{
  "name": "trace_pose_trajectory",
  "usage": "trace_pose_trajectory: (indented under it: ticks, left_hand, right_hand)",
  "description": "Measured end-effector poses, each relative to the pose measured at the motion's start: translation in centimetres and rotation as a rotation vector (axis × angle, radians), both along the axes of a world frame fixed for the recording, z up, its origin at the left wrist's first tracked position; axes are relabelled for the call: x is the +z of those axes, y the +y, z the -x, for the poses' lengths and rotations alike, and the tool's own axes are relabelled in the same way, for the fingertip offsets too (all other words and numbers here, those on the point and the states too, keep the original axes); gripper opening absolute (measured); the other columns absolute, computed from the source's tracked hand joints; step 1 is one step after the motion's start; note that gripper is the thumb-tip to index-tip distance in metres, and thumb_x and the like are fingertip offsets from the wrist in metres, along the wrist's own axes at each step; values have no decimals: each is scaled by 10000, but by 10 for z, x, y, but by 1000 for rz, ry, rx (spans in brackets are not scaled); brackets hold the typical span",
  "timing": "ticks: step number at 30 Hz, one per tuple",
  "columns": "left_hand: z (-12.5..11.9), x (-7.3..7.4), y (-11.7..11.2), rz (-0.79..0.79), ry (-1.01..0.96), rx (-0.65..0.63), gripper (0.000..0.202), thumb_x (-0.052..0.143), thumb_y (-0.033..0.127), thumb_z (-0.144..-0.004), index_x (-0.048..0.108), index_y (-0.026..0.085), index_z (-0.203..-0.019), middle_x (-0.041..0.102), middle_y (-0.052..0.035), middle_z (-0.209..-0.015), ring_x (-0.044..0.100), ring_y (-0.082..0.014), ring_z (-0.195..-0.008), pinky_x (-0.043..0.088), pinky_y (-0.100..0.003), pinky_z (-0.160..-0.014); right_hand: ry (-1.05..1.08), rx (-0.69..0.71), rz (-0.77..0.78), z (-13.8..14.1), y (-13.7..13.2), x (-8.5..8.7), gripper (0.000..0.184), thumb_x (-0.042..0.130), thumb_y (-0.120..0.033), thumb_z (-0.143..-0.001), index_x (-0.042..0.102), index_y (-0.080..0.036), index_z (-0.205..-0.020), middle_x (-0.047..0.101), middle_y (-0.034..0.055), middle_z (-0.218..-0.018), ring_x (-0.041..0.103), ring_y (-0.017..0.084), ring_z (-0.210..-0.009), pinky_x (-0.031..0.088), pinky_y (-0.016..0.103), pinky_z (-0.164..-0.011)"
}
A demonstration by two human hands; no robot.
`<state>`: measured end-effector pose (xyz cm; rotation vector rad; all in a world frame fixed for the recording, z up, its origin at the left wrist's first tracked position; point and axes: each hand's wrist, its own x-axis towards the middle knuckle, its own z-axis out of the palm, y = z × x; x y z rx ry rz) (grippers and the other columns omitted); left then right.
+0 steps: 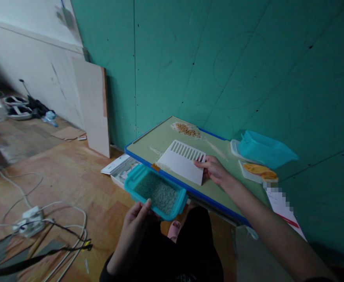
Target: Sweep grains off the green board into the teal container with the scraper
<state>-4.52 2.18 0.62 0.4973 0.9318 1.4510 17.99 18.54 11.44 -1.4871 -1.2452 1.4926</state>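
My left hand (135, 219) grips the near rim of a teal plastic container (130, 187), thumb on top, and holds it just off the table's front edge. Pale small grains (157, 192) fill part of the container. In my right hand (214, 169) is a white slotted scraper (180, 164), pinched at its right end by thumb and fingers. It lies low over the greenish table (142, 145), its row of slots toward the wall. Whitish grains are scattered by its left edge. Farther back on the table sits a heap of tan beans (186, 130).
A translucent blue bin (260, 149) and a white tray holding something orange-brown (260, 170) stand at the table's right end, against the green wall (166, 58). An open white box (120, 166) is below the table's left side. A power strip (31, 221) and cables lie on the floor.
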Motion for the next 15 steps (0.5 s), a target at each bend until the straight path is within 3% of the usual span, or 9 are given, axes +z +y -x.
trace_pose_trajectory:
  ticks: [8,15]
  left_hand:
    - [1,4,-1,-18,-19,-14,310,757,420,-768,645,161,-639,706,-38,-585,667,-167,-578,504,-238,-557]
    - [1,5,1,-38,9,-6,322,751,433,-771,643,160,-637,712,-35,-585,646,-147,-538,512,-240,-558]
  right_hand:
    - [37,32,-13,10,-10,-7,275,776,-301,-661,631,-161,-848,696,21,-697,646,167,-549,530,272,-459]
    - [64,62,-5,13,-12,-9,322,801,-325,-631,641,-150,-850,695,31,-700,634,164,-543,508,271,-460]
